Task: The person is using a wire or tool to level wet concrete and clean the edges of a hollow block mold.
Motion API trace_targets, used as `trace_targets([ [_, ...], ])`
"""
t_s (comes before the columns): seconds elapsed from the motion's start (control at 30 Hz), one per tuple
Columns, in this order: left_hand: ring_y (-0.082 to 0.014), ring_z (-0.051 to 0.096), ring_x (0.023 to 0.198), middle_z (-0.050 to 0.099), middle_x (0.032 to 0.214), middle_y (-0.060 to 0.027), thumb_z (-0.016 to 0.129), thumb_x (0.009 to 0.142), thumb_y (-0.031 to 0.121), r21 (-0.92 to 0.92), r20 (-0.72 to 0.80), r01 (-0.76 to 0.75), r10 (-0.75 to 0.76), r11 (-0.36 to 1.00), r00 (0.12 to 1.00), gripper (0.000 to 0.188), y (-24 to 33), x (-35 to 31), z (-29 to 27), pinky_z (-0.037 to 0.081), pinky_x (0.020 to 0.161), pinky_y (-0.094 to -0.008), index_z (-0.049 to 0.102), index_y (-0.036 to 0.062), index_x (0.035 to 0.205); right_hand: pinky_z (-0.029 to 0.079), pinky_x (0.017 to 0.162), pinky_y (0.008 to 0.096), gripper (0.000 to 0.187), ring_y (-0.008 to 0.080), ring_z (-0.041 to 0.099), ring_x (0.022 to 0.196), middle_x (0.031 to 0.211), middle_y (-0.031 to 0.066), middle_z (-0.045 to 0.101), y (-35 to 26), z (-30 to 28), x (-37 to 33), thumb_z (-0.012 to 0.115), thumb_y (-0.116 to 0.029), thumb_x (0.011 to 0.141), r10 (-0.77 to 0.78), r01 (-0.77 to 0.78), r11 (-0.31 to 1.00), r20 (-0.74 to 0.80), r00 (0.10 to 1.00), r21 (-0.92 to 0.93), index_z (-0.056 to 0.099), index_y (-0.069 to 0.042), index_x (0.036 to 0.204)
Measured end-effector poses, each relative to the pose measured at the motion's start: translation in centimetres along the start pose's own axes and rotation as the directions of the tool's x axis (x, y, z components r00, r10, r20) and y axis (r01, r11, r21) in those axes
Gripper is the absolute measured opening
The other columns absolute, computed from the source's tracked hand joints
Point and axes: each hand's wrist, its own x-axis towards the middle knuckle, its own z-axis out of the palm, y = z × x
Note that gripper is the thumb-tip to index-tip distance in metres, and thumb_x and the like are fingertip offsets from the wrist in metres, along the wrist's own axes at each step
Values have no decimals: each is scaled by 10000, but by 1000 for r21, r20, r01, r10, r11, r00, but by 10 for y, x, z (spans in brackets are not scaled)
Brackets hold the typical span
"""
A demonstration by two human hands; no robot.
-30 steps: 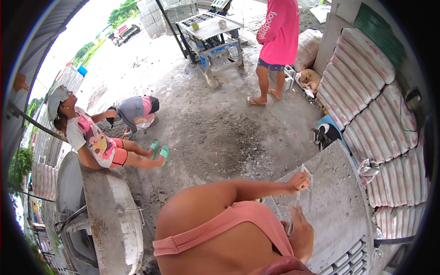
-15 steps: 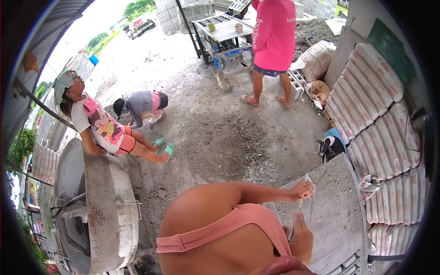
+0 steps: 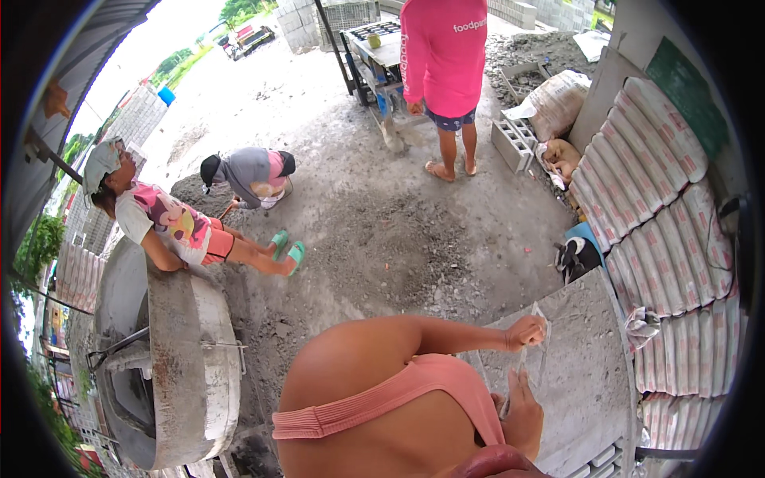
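Observation:
My left hand (image 3: 526, 332) is a closed fist at the end of my arm stretched to the right. It grips a piece of thin clear plastic (image 3: 543, 312), whose edge shows past the knuckles. My right hand (image 3: 522, 414) is just below it, fingers straight and pressed together. A narrow pale strip of the plastic runs between the two hands, and the right fingertips seem to pinch its lower end. Both hands are above a grey, dusty concrete-coloured board (image 3: 586, 358). My palms and part of the right thumb are hidden.
A drum mixer (image 3: 195, 366) stands at left, with a person (image 3: 167, 219) leaning on its rim. Another person (image 3: 251, 179) crouches beyond. A person in pink (image 3: 446, 60) stands near a work table (image 3: 382, 48). Stacked sacks (image 3: 661, 239) line the right; a black-and-white animal (image 3: 578, 259) lies near the board.
The standing person in pink has stepped left and lowered an arm. The person at the mixer has shifted left. My hands and the plastic have hardly moved.

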Motion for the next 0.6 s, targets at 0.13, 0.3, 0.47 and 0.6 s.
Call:
trace_targets([
  [0.13, -142, 305, 461, 373, 492, -30, 287, 942, 472, -32, -62, 34, -36, 999, 997, 626, 7, 0, 3, 296, 495, -297, 364, 49, 487, 493, 682, 408, 475, 398, 601, 810, 1189, 285, 492, -1, 1, 0, 563, -264, 806, 7, -7, 1000, 5, 1000, -7, 489, -4, 1196],
  [0.3, -128, 333, 482, 390, 510, -11, 308, 906, 409, -125, 8, 224, -225, 967, 974, 516, 3, -7, 2, 314, 550, -300, 347, 46, 541, 494, 678, 408, 470, 409, 593, 834, 1181, 287, 496, -3, 0, 0, 580, -249, 804, 8, -8, 1000, 13, 1000, -16, 491, -13, 1201],
  [0.47, -149, 334, 496, 394, 511, -18, 297, 908, 407, -77, 13, 159, -158, 984, 987, 523, 2, -7, 2, 309, 553, -314, 348, 39, 539, 495, 668, 413, 459, 418, 589, 835, 1181, 277, 500, -3, 3, -1, 593, -230, 803, 25, -25, 1000, 12, 1000, 0, 492, -30, 1203],
  [0.6, -166, 332, 511, 404, 513, -24, 280, 910, 404, -29, 11, 151, -151, 988, 988, 526, -1, -7, 0, 313, 569, -320, 356, 44, 533, 492, 654, 408, 487, 393, 604, 775, 1181, 285, 497, -4, 2, 1, 593, -261, 793, 6, -6, 1000, 21, 1000, -25, 486, -12, 1198],
])
